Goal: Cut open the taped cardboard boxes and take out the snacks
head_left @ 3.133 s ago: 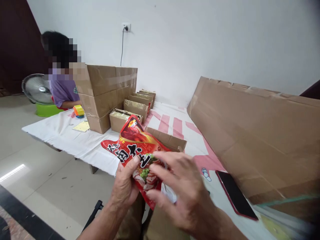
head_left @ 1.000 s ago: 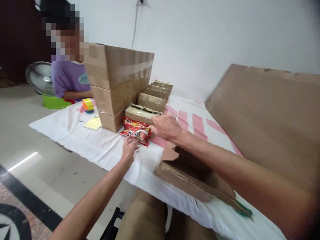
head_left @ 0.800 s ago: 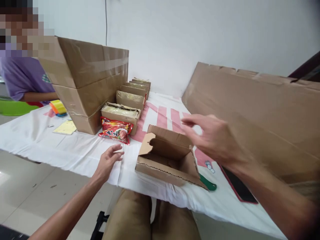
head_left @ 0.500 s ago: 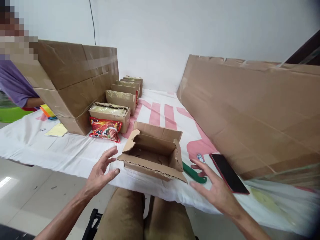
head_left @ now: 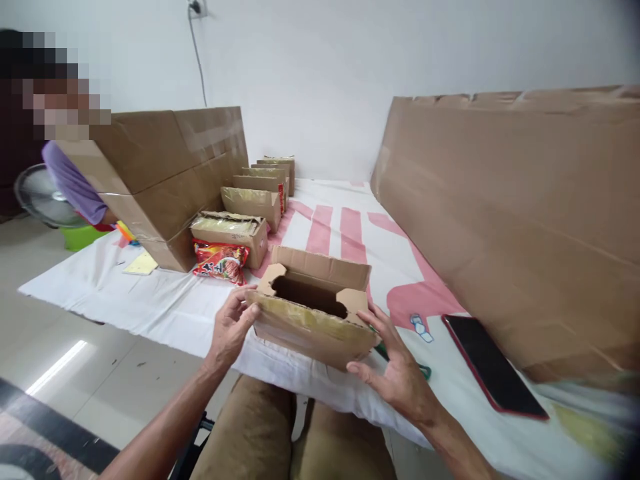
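A small open cardboard box [head_left: 310, 330] stands at the table's front edge before me, its front flap up and its end flaps leaning inward. My left hand [head_left: 235, 327] grips the left front corner, thumb on the front flap and fingers at the side. At the other end, my right hand [head_left: 397, 370] clasps the box with fingers along the side and thumb at the lower front. Partly hidden behind that hand lies a green-handled tool [head_left: 424, 371]. Just beyond the box's left end is a red food packet [head_left: 220, 261].
Several small cardboard boxes [head_left: 250, 203] line the left side, along a tall cardboard partition [head_left: 165, 173]. Another large cardboard panel [head_left: 500, 220] stands at right. A phone [head_left: 495, 367] lies on the white tablecloth [head_left: 165, 313]. A person in a purple sleeve [head_left: 75, 180] is behind the left partition.
Both my hands have moved inward from beside the box and taken hold of it. The front flap has come up from lying outward, and the end flaps lean further in. The view has shifted slightly.
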